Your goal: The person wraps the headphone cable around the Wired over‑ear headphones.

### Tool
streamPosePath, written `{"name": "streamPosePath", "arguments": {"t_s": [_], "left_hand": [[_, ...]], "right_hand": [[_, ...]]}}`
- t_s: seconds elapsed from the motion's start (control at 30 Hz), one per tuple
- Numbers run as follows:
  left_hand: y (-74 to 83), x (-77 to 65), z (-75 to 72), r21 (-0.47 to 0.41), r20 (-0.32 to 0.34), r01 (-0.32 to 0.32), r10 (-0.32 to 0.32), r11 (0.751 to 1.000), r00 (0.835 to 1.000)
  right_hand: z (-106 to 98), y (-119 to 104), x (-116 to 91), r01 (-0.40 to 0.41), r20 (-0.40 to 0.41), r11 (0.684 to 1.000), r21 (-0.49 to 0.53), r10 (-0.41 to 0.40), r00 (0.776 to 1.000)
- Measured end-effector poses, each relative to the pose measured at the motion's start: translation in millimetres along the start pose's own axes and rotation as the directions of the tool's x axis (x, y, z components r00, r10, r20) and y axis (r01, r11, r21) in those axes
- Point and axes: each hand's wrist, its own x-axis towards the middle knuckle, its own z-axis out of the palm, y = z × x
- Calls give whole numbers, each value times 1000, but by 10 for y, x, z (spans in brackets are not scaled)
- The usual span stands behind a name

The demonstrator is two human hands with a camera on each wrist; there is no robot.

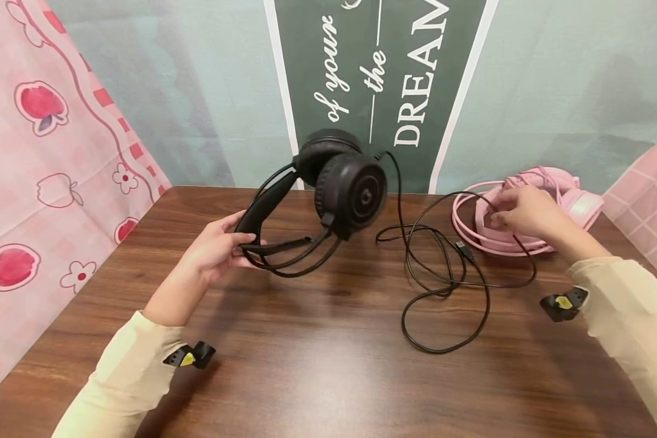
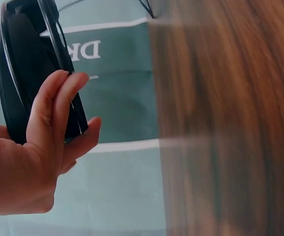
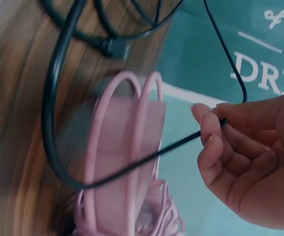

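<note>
My left hand grips a pair of black headphones by the headband, holding them up over the table with the ear cups pointing away to the right. In the left wrist view the fingers wrap over the dark headband. Over at the right, my right hand pinches the headphones' black cable between thumb and fingertips, as the right wrist view shows with the cable passing through them. Much of the cable lies in loose loops on the table, its USB plug among them.
Pink headphones with a coiled pink cable lie at the back right, partly behind my right hand. The brown wooden table meets a green lettered cloth at its back edge. A pink patterned curtain hangs at the left.
</note>
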Motion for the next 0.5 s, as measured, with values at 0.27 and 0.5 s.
{"name": "streamPosePath", "arguments": {"t_s": [0.27,0.5], "left_hand": [[-42,-10,-155,19,-67,14,-13,1000,998],[-40,15,-171,24,-88,-2,4,1000,996]], "right_hand": [[120,-4,-164,136,-85,991,-4,-135,987],[442,-219,-367,363,187,907,213,-402,896]]}}
